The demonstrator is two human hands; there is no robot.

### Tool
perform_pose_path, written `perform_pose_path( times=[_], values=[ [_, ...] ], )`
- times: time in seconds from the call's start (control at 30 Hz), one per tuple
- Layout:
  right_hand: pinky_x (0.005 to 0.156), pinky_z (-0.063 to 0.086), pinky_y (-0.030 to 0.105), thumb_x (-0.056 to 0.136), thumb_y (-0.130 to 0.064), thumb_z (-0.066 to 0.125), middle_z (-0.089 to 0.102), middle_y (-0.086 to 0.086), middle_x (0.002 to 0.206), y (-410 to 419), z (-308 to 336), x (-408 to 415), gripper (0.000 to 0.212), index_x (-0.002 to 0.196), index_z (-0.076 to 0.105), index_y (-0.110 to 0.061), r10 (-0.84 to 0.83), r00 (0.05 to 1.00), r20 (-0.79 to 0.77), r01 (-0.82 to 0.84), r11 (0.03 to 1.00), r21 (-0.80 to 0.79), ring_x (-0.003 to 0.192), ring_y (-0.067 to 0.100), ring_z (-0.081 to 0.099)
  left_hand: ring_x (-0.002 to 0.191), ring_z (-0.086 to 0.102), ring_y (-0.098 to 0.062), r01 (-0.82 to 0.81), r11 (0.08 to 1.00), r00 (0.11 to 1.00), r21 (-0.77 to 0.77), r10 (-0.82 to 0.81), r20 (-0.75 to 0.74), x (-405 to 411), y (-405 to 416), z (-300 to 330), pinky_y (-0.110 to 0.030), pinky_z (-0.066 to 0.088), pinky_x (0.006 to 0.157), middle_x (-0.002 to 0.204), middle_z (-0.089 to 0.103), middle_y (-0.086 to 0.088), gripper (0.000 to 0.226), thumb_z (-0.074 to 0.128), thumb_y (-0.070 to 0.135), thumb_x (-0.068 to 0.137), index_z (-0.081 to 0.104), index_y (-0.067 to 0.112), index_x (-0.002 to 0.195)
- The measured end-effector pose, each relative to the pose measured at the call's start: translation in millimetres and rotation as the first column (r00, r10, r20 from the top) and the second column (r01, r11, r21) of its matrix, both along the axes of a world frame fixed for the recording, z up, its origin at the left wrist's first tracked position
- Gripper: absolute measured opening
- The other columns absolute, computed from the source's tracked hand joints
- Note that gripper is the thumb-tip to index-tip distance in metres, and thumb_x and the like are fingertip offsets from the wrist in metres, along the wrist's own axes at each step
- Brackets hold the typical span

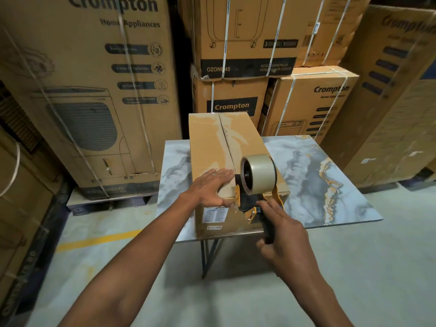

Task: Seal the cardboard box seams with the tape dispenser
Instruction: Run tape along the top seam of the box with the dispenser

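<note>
- Pressing flat on cardboard box (212, 147) top, frame centre: left hand (210, 185), fingers straight.
- Gripping tape dispenser (257, 178) handle at box's near edge: right hand (283, 234).
- Box sitting on marble tabletop (330, 185).

A long brown cardboard box (213, 147) is placed lengthwise on the marble-patterned table (330, 185), from the near edge to the far edge and a little left of the middle. Its top flaps are closed, and the seam (225, 140) between them runs along the length of the box. A white printed label (215, 214) is seen on the near end face. A tape dispenser (256, 192) with a yellow metal frame, a black handle and a roll of brownish tape (260, 174) is held at the near end of the box top, on the seam, with the roll upright.
</note>
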State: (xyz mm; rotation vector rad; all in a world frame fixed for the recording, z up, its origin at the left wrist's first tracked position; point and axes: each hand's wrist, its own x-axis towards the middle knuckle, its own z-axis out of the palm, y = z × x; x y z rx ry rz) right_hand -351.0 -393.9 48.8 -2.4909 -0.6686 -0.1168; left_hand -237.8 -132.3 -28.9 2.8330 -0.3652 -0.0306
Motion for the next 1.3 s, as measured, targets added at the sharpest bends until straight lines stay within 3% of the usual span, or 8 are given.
perform_pose_path(
  times=[0.17,0.3,0.47,0.57,0.8,0.93,1.13,1.3],
  values=[
    [0.072,0.056,0.041,0.059,-0.008,0.068,0.057,-0.015,0.129,2.1,6.4,11.7,0.081,0.134,0.053,-0.034,0.014,1.0,0.017,-0.014,1.0,0.007,0.098,0.025,0.065,0.155,0.016,-0.02,-0.095,0.992,0.994,-0.08,0.099,0.048,-17.6,-28.1,4.8,-0.045,0.009,0.127,0.169,0.014,-0.003,0.105,0.072,0.044,0.082,0.005,0.03,0.162],
    [0.078,0.057,0.038,0.059,-0.009,0.076,0.061,-0.016,0.122,-0.9,15.6,15.4,0.08,0.133,0.057,-0.032,0.015,1.0,-0.008,-0.015,0.999,0.035,0.103,0.019,0.065,0.11,0.061,-0.033,-0.266,0.934,0.958,-0.239,0.284,0.045,-33.3,-47.3,6.1,-0.047,0.054,0.094,0.132,0.059,-0.01,0.13,0.082,0.028,0.073,-0.017,0.042,0.156],
    [0.076,0.058,0.039,0.059,-0.008,0.076,0.062,-0.016,0.115,0.9,21.7,17.0,0.079,0.13,0.057,-0.036,0.031,0.999,-0.016,-0.031,0.999,0.01,0.099,0.018,0.066,0.091,0.065,-0.03,-0.277,0.937,0.933,-0.214,0.316,0.175,-30.5,-53.4,13.2,-0.032,0.043,0.068,0.116,0.067,-0.002,0.108,0.076,0.039,0.077,0.006,0.038,0.159],
    [0.076,0.056,0.033,0.06,-0.007,0.077,0.064,-0.014,0.112,-1.4,25.3,20.8,0.079,0.13,0.058,-0.035,0.045,0.999,-0.027,-0.045,0.999,0.005,0.095,0.016,0.065,0.09,0.066,-0.031,-0.241,0.963,0.928,-0.119,0.265,0.262,-29.4,-52.6,11.9,-0.031,0.037,0.065,0.135,0.063,0.006,0.084,0.068,0.039,0.078,0.027,0.037,0.151],
    [0.065,0.045,0.013,0.062,-0.002,0.077,0.066,-0.009,0.095,-8.1,38.1,25.8,0.066,0.12,0.064,-0.03,0.021,0.996,-0.089,-0.017,0.999,0.047,0.078,0.012,0.059,0.093,0.062,-0.028,-0.244,0.97,0.944,-0.005,0.239,0.226,-28.7,-51.3,-1.6,-0.031,0.037,0.062,0.153,0.048,0.001,0.106,0.059,0.036,0.078,-0.01,0.04,0.158],
    [0.063,0.042,0.006,0.065,-0.005,0.078,0.066,-0.014,0.09,-17.3,42.1,22.6,0.062,0.116,0.063,-0.037,0.018,0.989,-0.149,-0.017,1.0,0.007,0.079,0.012,0.06,0.098,0.061,-0.028,-0.211,0.976,0.951,0.056,0.192,0.241,-27.9,-50.3,-2.3,-0.031,0.043,0.058,0.169,0.015,0.003,0.104,0.053,0.037,0.084,-0.025,0.043,0.153],
    [0.067,0.043,0.017,0.065,-0.012,0.083,0.068,-0.009,0.095,-26.2,50.6,33.2,0.07,0.127,0.063,-0.038,-0.001,0.977,-0.212,-0.011,0.998,-0.056,0.085,0.012,0.062,0.1,0.058,-0.03,-0.158,0.98,0.963,0.122,0.125,0.24,-25.7,-48.7,-2.4,-0.033,0.044,0.059,0.17,-0.001,0.004,0.092,0.051,0.058,0.083,-0.001,0.044,0.157],
    [0.072,0.044,0.02,0.066,-0.01,0.086,0.061,-0.013,0.092,-27.8,55.6,40.3,0.069,0.126,0.064,-0.035,0.027,0.972,-0.234,-0.053,0.993,-0.106,0.093,0.014,0.061,0.132,0.048,-0.036,-0.121,0.983,0.976,0.138,0.093,0.197,-27.0,-45.4,0.1,-0.047,0.052,0.084,0.17,0.007,0.007,0.076,0.052,0.061,0.092,0.017,0.043,0.157]
  ],
)
